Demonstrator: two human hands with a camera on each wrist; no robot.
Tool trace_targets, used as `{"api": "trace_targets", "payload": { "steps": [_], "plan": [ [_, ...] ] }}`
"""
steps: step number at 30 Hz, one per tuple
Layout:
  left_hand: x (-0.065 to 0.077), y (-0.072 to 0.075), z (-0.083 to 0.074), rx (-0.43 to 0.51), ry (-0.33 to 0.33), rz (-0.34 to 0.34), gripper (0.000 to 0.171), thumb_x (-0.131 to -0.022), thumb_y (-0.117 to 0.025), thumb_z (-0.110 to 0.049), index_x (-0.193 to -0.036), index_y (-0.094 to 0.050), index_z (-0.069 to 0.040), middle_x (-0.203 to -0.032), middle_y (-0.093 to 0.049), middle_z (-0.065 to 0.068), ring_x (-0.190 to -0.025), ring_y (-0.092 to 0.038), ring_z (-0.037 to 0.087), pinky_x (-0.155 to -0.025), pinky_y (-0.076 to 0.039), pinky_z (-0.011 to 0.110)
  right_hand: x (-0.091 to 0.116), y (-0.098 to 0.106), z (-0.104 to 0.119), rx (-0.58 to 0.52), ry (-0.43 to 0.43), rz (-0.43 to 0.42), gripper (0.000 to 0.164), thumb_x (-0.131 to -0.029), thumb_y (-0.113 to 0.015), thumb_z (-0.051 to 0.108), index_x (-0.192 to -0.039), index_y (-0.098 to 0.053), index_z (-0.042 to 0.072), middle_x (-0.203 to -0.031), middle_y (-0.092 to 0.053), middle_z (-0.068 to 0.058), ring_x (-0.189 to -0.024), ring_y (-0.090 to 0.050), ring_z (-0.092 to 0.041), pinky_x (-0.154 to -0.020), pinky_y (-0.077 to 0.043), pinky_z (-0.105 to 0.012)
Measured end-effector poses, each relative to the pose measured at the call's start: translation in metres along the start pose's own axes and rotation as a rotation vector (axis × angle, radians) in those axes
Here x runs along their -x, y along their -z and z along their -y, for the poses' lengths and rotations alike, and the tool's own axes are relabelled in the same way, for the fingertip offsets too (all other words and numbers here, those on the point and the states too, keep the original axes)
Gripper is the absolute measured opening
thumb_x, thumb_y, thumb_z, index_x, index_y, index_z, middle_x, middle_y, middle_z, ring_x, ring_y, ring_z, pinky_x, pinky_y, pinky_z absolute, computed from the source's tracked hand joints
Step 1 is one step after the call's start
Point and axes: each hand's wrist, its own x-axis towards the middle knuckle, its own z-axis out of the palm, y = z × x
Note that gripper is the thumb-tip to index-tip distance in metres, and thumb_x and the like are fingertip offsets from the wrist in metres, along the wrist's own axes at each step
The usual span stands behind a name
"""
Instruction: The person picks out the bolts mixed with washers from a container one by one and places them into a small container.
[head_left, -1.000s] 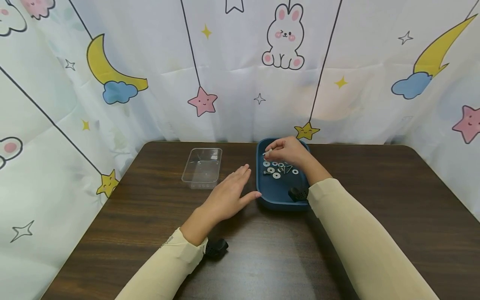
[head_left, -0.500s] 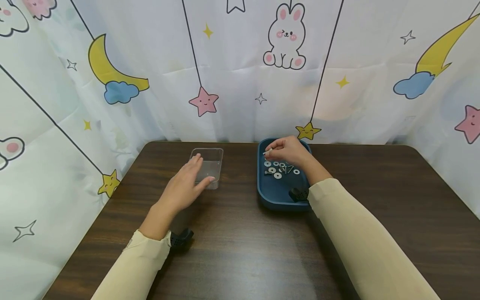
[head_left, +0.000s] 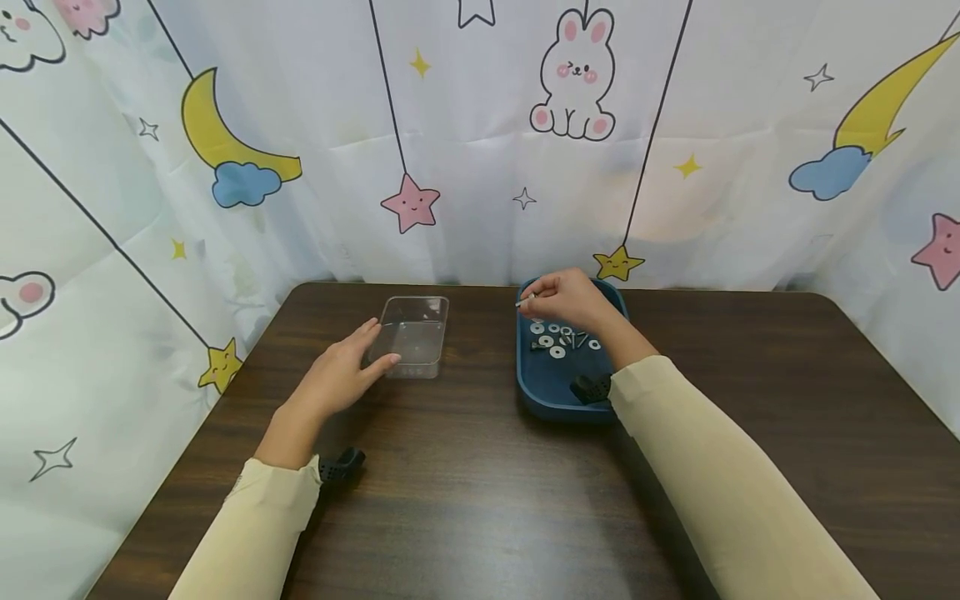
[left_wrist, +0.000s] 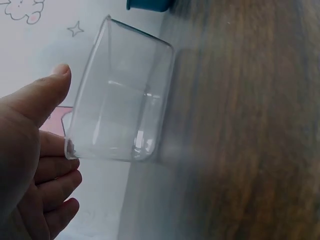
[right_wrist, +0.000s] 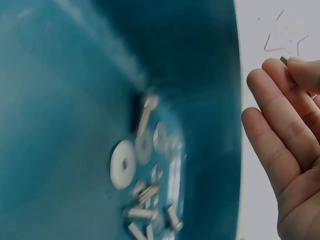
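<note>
My right hand [head_left: 573,302] pinches a small metal bolt [head_left: 525,301] between thumb and fingertips, above the far left part of a blue tray [head_left: 551,398]. In the right wrist view the bolt's threaded end [right_wrist: 284,60] pokes out past the fingertips. Inside the tray lie several white washers [right_wrist: 121,167] and several bolts [right_wrist: 145,116]. My left hand [head_left: 330,379] is at the left side of a clear plastic box [head_left: 416,337], thumb and fingers spread. In the left wrist view its fingertips [left_wrist: 70,182] are right at the box's near corner.
Both containers stand on a dark wooden table [head_left: 465,500], the clear box left of the tray. A white curtain [head_left: 480,158] with cartoon prints hangs right behind the table's far edge. Black straps [head_left: 341,465] are on the wrists.
The left hand has moved left, away from the tray and across the clear box to its left side. The right hand has shifted slightly left and up, still pinching the bolt.
</note>
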Motion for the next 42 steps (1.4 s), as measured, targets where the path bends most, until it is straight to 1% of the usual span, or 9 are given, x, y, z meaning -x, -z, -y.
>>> {"api": "trace_targets", "payload": {
  "steps": [7,11,13,17,22,27,31,36,42],
  "plan": [
    [-0.003,-0.004,0.003,0.023,0.004,0.019,0.083,-0.097,-0.048,-0.059,-0.155,-0.026,-0.004,-0.163,-0.022,0.015,-0.146,-0.028,0.038,-0.115,-0.028,0.058,-0.001,-0.012,0.029,0.016,0.085,-0.005,0.022,-0.090,-0.072,0.028,-0.105,-0.075,0.012,-0.096,-0.076,-0.005,-0.097,-0.069,-0.023,-0.085,-0.056,-0.044],
    [-0.003,-0.005,0.003,0.034,0.005,0.019,0.082,-0.097,-0.049,-0.058,-0.155,-0.026,-0.004,-0.163,-0.021,0.014,-0.146,-0.027,0.039,-0.115,-0.028,0.058,-0.004,-0.023,0.045,0.038,0.122,-0.004,0.021,-0.091,-0.071,0.027,-0.105,-0.075,0.013,-0.096,-0.076,-0.002,-0.096,-0.069,-0.019,-0.085,-0.055,-0.041],
    [-0.003,-0.005,0.004,0.039,0.007,0.018,0.081,-0.098,-0.050,-0.055,-0.155,-0.026,-0.004,-0.163,-0.021,0.014,-0.146,-0.028,0.038,-0.115,-0.028,0.058,-0.005,-0.030,0.052,0.031,0.132,-0.001,0.021,-0.091,-0.072,0.026,-0.105,-0.075,0.012,-0.096,-0.076,-0.003,-0.094,-0.070,-0.018,-0.084,-0.055,-0.040],
    [-0.002,-0.005,0.004,0.051,0.016,0.015,0.080,-0.098,-0.053,-0.052,-0.156,-0.025,-0.004,-0.163,-0.021,0.014,-0.146,-0.028,0.039,-0.114,-0.029,0.058,-0.008,-0.046,0.068,0.064,0.169,0.004,0.019,-0.090,-0.072,0.025,-0.104,-0.076,0.013,-0.097,-0.076,-0.002,-0.092,-0.070,-0.016,-0.080,-0.056,-0.037],
    [-0.002,-0.005,0.005,0.051,0.012,0.000,0.079,-0.098,-0.054,-0.052,-0.155,-0.027,-0.004,-0.162,-0.024,0.015,-0.145,-0.031,0.039,-0.113,-0.031,0.058,-0.012,-0.071,0.080,0.138,0.233,0.006,0.015,-0.090,-0.072,0.021,-0.102,-0.076,0.013,-0.095,-0.076,0.001,-0.088,-0.069,-0.013,-0.074,-0.055,-0.031],
    [-0.001,-0.007,0.004,0.035,-0.004,-0.009,0.078,-0.098,-0.055,-0.050,-0.154,-0.029,-0.004,-0.161,-0.026,0.015,-0.143,-0.035,0.039,-0.111,-0.034,0.058,-0.013,-0.096,0.086,0.225,0.259,0.024,0.014,-0.092,-0.070,0.019,-0.102,-0.076,0.013,-0.096,-0.075,0.000,-0.083,-0.067,-0.011,-0.068,-0.054,-0.024],
    [0.000,-0.009,0.000,0.028,-0.011,-0.008,0.078,-0.097,-0.055,-0.052,-0.154,-0.031,-0.004,-0.161,-0.027,0.014,-0.141,-0.037,0.040,-0.109,-0.036,0.058,-0.012,-0.110,0.086,0.265,0.266,0.057,0.015,-0.092,-0.070,0.017,-0.104,-0.076,0.012,-0.097,-0.075,-0.002,-0.083,-0.068,-0.012,-0.070,-0.055,-0.023],
    [0.000,-0.011,-0.007,0.020,-0.037,-0.008,0.077,-0.096,-0.057,-0.051,-0.152,-0.034,-0.003,-0.160,-0.029,0.014,-0.140,-0.039,0.039,-0.108,-0.038,0.058,-0.010,-0.120,0.082,0.325,0.275,0.080,0.017,-0.093,-0.068,0.015,-0.107,-0.075,0.009,-0.100,-0.075,-0.002,-0.089,-0.069,-0.013,-0.078,-0.056,-0.025],
    [0.001,-0.012,-0.011,-0.006,-0.043,-0.024,0.076,-0.095,-0.059,-0.051,-0.150,-0.038,-0.003,-0.158,-0.033,0.014,-0.138,-0.042,0.038,-0.107,-0.039,0.056,-0.007,-0.126,0.082,0.422,0.289,0.089,0.022,-0.095,-0.065,0.014,-0.114,-0.073,0.008,-0.106,-0.073,-0.004,-0.083,-0.066,-0.012,-0.077,-0.056,-0.026]
  ]
}}
